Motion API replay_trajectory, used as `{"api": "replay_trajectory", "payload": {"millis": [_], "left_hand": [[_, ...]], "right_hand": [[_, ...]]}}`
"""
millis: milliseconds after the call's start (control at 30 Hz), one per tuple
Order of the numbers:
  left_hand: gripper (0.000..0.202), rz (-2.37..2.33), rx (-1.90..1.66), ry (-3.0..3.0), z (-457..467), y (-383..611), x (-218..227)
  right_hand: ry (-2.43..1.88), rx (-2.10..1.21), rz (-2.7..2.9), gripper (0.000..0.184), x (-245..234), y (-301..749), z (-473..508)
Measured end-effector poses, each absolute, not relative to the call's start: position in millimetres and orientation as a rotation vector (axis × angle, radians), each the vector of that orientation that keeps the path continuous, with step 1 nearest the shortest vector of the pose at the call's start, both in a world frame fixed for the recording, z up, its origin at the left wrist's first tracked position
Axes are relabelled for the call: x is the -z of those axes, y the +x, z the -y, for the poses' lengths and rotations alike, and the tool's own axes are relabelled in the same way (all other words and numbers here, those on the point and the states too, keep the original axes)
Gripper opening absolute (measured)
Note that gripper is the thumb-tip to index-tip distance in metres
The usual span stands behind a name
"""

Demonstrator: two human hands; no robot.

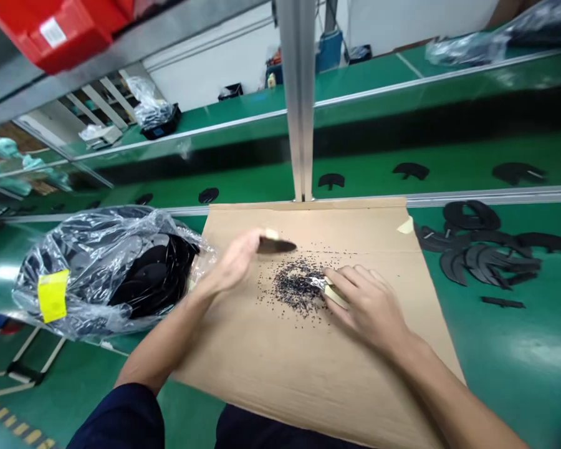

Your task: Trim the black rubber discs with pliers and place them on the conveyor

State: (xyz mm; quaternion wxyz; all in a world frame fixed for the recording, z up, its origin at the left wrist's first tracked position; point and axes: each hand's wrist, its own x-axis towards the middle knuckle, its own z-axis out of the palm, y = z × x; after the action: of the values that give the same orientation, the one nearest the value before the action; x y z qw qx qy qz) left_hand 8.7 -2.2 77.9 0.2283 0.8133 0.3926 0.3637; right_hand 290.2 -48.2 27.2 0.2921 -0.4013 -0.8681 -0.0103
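Observation:
A brown cardboard sheet (308, 349) lies on the green bench in front of me. My left hand (236, 259) is closed on a flat black plastic piece (277, 246) with a taped fingertip on it, above the sheet. My right hand (367, 299) is closed on a small metal cutter (318, 284) with a pale handle, its tip at a heap of tiny black trimmings (295, 288) in the middle of the cardboard.
A clear plastic bag (98, 268) of black parts with a yellow label lies at the left. Several black curved parts (479, 252) are piled at the right. An aluminium post (299, 100) rises behind the cardboard; more black pieces (331, 181) ride the green belt beyond.

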Motion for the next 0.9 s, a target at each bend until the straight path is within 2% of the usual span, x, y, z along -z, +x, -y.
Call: {"api": "replay_trajectory", "payload": {"millis": [67, 200, 333, 500, 600, 633, 667, 767, 833, 900], "left_hand": [[0.041, -1.358, -1.007, 2.37, -40.6, -1.4, -82.1], [0.033, -1.851, -0.655, 2.407, -122.6, -5.5, -74.5], [0.022, -1.881, -0.572, 2.427, -150.3, 4.0, -63.4], [0.029, -1.775, -0.602, 2.6, -121.8, 47.0, -61.7], [0.03, -1.523, -0.388, 2.73, -107.5, 101.4, -63.0], [0.034, -1.462, -0.205, 2.766, -107.6, 121.9, -63.5], [0.039, -1.503, -0.031, 2.736, -110.6, 142.0, -64.0], [0.055, -1.685, 0.084, 2.592, -132.1, 190.0, -66.8], [0.054, -1.778, 0.112, 2.507, -148.2, 207.0, -70.2], [0.044, -1.825, 0.107, 2.464, -157.5, 212.2, -75.5]], "right_hand": [[-1.09, 0.002, 2.31, 0.025, -24.9, 292.2, 49.6], [-1.103, -0.039, 2.335, 0.028, -23.4, 292.6, 55.4], [-1.115, -0.067, 2.4, 0.031, -26.1, 290.0, 61.6], [-1.103, -0.074, 2.453, 0.034, -30.2, 287.7, 66.5], [-1.128, -0.083, 2.448, 0.035, -30.9, 287.4, 67.1], [-1.141, -0.087, 2.452, 0.034, -30.9, 287.5, 67.1], [-1.156, -0.09, 2.46, 0.034, -30.8, 287.7, 67.0], [-1.187, -0.091, 2.488, 0.031, -30.5, 289.2, 66.2], [-1.19, -0.084, 2.491, 0.03, -30.0, 290.3, 65.5], [-1.191, -0.081, 2.474, 0.028, -28.4, 291.0, 64.7]]}}
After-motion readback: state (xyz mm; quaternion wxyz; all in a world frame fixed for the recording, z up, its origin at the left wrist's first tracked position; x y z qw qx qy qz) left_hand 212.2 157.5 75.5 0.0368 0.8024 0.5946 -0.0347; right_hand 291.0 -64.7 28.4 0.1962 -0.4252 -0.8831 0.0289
